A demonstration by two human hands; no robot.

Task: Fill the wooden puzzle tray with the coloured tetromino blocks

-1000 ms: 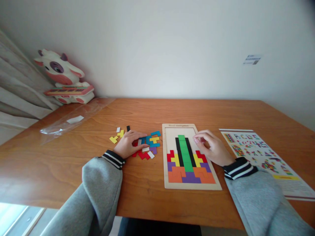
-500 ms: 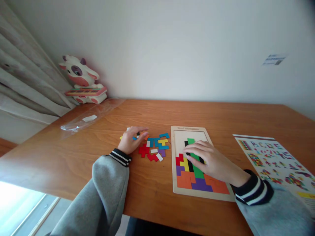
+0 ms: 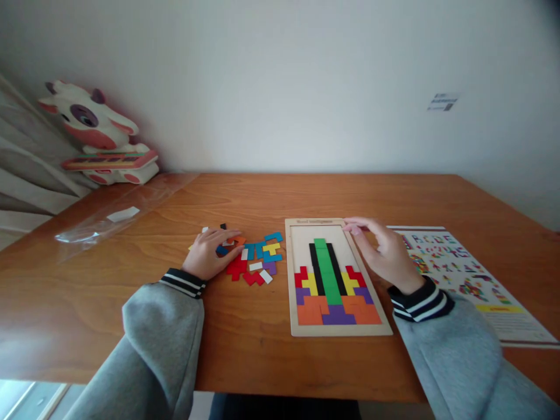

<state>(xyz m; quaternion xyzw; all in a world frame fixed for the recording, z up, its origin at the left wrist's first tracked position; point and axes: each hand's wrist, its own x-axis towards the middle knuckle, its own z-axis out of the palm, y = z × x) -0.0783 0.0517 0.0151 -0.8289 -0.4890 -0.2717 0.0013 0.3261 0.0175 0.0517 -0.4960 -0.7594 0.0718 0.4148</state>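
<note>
My left hand [image 3: 209, 254] rests at the left side of a loose pile of puzzle pieces, fingers stretched over some of them. Red pieces [image 3: 237, 267], blue pieces [image 3: 258, 250], a yellow piece [image 3: 272, 249] and white pieces [image 3: 266, 276] lie there. My right hand [image 3: 382, 251] is by the upper right edge of the wooden puzzle board [image 3: 289, 280], fingers extended, holding nothing that I can see. In the board, a green column [image 3: 326, 268] stands between two black strips, above orange pieces [image 3: 361, 309] and a purple piece [image 3: 339, 316]. Red and yellow pieces flank it.
A printed pattern sheet [image 3: 464, 274] lies right of the board, partly behind my right arm. A clear plastic bag [image 3: 94, 227] lies at the back left, near a cow-shaped toy keyboard [image 3: 109, 160]. The wall [image 3: 280, 87] rises behind the table.
My right hand has moved off the middle of the board to its upper right edge, uncovering the pieces. My left hand stays at the pile, fingers flatter. The view has turned right.
</note>
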